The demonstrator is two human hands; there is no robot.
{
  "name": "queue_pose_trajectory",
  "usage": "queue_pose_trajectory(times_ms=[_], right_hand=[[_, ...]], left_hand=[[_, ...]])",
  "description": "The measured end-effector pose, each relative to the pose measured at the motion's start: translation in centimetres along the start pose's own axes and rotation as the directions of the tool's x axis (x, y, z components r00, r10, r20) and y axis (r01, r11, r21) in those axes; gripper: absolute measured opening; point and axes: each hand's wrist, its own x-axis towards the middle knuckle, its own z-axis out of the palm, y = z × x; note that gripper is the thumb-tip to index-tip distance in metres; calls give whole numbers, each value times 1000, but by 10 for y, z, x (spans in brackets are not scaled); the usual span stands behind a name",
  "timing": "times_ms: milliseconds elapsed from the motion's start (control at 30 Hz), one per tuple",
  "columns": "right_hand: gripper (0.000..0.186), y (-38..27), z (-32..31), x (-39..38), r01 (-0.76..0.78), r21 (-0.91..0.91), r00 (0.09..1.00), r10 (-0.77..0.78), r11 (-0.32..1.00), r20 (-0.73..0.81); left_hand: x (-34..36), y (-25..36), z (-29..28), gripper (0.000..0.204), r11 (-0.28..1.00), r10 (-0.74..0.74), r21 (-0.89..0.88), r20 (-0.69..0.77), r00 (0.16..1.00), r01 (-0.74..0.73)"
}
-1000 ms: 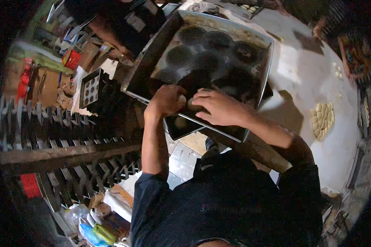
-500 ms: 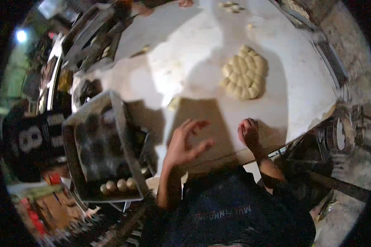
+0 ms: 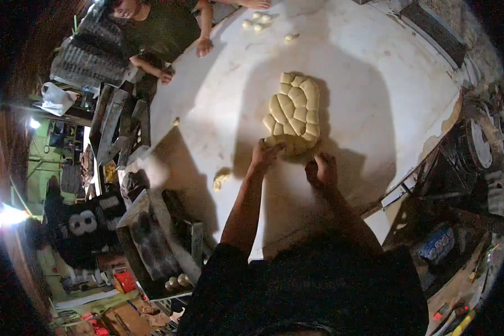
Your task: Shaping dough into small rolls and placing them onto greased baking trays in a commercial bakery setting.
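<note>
We see a large pale worktable (image 3: 207, 120) which fills the middle of the room; its right edge looks worn and brownish. Broad shadows (image 3: 369, 101) lie across it. At the far left, a bright lamp (image 3: 8, 217) shines near a green wall (image 3: 39, 162), and we notice a smaller light (image 3: 35, 123) too. The right side remains rather dim for us.

Black shirt (image 3: 308, 299) with short sleeves (image 3: 223, 266)

From your head, the left fisheye looks steeply down over your shirt (image 3: 308, 280), facing forward across the worktop (image 3: 207, 123), near enough that your hands (image 3: 323, 170) sit mid-view.
</note>
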Motion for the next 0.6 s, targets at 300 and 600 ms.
queue_pose_trajectory(times_ms=[300,600], right_hand=[[16,-32,-7,11,122,134,989,-109,983,-99],[15,-98,92,-202,113,162,939,-158,980,305]], left_hand=[[-126,-159,-4,62,983,116,-73,-468,876,-170],[-257,-245,-11,30,748,660,464,-434,614,-475]])
